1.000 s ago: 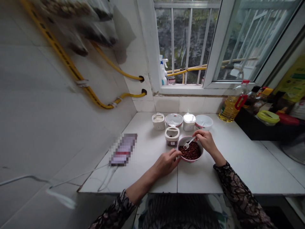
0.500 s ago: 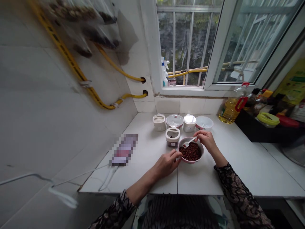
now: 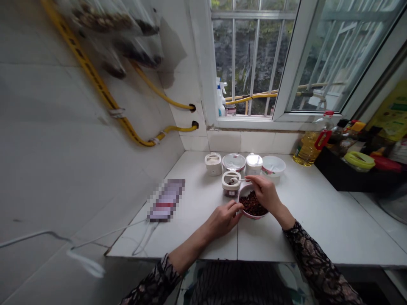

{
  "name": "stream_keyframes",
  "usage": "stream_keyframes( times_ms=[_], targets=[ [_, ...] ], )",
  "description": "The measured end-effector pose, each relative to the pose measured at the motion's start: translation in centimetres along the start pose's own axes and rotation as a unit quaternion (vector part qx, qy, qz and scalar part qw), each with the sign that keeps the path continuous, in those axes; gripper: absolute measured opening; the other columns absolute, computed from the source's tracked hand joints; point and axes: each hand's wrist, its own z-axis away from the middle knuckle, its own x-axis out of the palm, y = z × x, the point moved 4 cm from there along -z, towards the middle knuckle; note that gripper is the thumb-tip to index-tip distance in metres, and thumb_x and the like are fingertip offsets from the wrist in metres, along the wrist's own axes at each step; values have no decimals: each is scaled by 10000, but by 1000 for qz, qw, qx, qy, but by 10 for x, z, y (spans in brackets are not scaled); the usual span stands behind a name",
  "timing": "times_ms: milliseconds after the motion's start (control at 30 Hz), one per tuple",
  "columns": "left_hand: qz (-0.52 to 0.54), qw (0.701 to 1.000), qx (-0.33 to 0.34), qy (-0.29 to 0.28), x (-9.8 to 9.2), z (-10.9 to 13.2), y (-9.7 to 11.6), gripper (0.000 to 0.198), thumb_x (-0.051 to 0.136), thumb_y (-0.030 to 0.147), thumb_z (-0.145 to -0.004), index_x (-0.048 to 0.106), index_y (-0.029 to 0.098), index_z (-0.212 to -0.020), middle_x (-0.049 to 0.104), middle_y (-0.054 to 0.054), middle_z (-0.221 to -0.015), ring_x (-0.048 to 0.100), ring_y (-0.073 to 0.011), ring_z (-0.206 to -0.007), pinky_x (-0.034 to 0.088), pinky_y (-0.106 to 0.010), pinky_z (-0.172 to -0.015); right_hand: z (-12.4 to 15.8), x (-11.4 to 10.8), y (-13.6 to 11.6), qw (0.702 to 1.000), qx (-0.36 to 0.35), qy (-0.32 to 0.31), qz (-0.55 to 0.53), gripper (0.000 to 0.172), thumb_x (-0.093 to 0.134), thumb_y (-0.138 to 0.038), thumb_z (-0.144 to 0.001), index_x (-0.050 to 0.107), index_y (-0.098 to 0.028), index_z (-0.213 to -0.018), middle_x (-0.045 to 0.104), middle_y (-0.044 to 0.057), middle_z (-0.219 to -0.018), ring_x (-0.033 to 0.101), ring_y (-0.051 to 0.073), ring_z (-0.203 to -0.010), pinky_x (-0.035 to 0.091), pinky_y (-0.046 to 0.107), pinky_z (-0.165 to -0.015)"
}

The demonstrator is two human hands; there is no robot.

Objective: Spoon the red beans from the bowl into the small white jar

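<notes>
My left hand (image 3: 224, 218) rests at the left side of a bowl (image 3: 255, 217) with a pinkish outside, its thumb and fingers closed on the rim. Small dark reddish-brown dried bits (image 3: 252, 205), much like Sichuan peppercorns, fill much of the bowl. In my right hand (image 3: 269, 195) a small white spoon (image 3: 235, 180) is pinched by the handle. The spoon's head is over the opening of a clear jar with a cream lid (image 3: 231, 190), which stands just behind and left of the bowl. Dark contents show through the jar's side. My right hand covers the bowl's back right part.
Behind the jar stand two lidded white containers (image 3: 213, 165), a covered bowl (image 3: 233, 162) and a white bowl (image 3: 273, 165). A pixelated flat object (image 3: 167, 201) with a cable lies left. An oil bottle (image 3: 308, 148) and a black box of condiments (image 3: 337, 171) stand right.
My right hand has moved left with the spoon, from above the bowl to the jar's opening. My left hand has stayed at the bowl's rim.
</notes>
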Motion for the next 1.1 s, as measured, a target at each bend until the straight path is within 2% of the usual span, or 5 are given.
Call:
stream_keyframes(
  times_ms=[100,267,533,867,1100],
  targets=[
    [1,1000,-4,-3,1,1,-1,161,453,171,-948,533,173,-1088,590,-41,-866,582,-108,-614,514,-218,-589,1,-6,-3,1000,-18,9,9,262,446,-233,-906,697,-197,-973,747,83,-904,695,215,-843,528,334,-771],
    [3,1000,-7,-8,1,0,-1,166,447,167,-951,530,177,-1094,592,-45,-884,586,-109,-633,516,-220,-600,2,-30,14,996,63,66,4,229,455,-223,-867,680,-188,-888,711,36,-725,664,183,-659,514,282,-629],
    [5,1000,5,0,0,-1,1,154,453,155,-950,530,165,-1083,578,-37,-860,566,-101,-598,497,-205,-570,3,-19,20,987,35,-67,144,232,485,-141,-782,704,-208,-817,730,41,-761,663,195,-710,482,291,-688],
    [0,1000,4,-5,-1,-1,2,145,447,168,-958,529,170,-1078,588,-39,-872,571,-101,-601,513,-208,-584,1,-21,40,975,199,-50,-84,225,488,-207,-684,709,-174,-710,684,21,-581,632,181,-596,465,269,-603],
    [2,1000,6,4,1,0,0,147,428,189,-976,533,168,-1077,587,-40,-864,572,-99,-603,509,-208,-579,0,-21,47,944,281,-28,-173,201,520,-273,-583,683,-169,-638,634,12,-506,361,102,-403,275,239,-425]
  ],
)
